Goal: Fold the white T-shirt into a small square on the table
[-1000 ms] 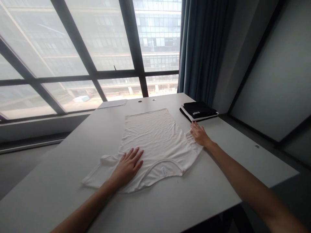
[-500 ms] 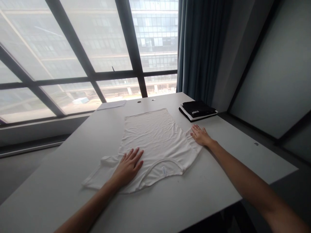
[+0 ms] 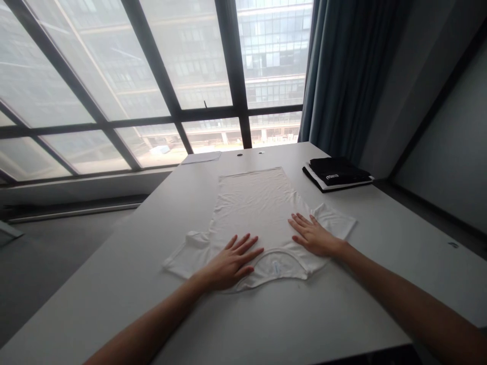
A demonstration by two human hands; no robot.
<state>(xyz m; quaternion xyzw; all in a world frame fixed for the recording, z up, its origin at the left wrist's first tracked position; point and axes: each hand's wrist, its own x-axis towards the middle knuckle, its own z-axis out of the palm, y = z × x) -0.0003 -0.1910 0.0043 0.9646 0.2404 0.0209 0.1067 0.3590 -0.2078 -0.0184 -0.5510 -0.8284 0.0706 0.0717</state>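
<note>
A white T-shirt (image 3: 251,203) lies spread on the white table (image 3: 304,319), its neckline facing me and its hem toward the window. Both sleeves stick out to the sides, and a small label shows inside the collar. My left hand (image 3: 232,263) rests flat on the shirt to the left of the neckline, fingers apart. On the right side of the chest, my right hand (image 3: 314,237) lies palm down with spread fingers, close to the right sleeve. Light wrinkles run across the fabric.
A stack of folded black and white clothes (image 3: 338,172) sits at the table's right rear. Flat white paper or cloth (image 3: 201,157) lies at the far left corner. Beyond are a large window (image 3: 198,56) and a blue curtain (image 3: 342,76).
My right hand has moved inward from the right sleeve onto the shirt's chest. That sleeve now lies spread outward. My left hand stays flat near the collar. The view has turned left.
</note>
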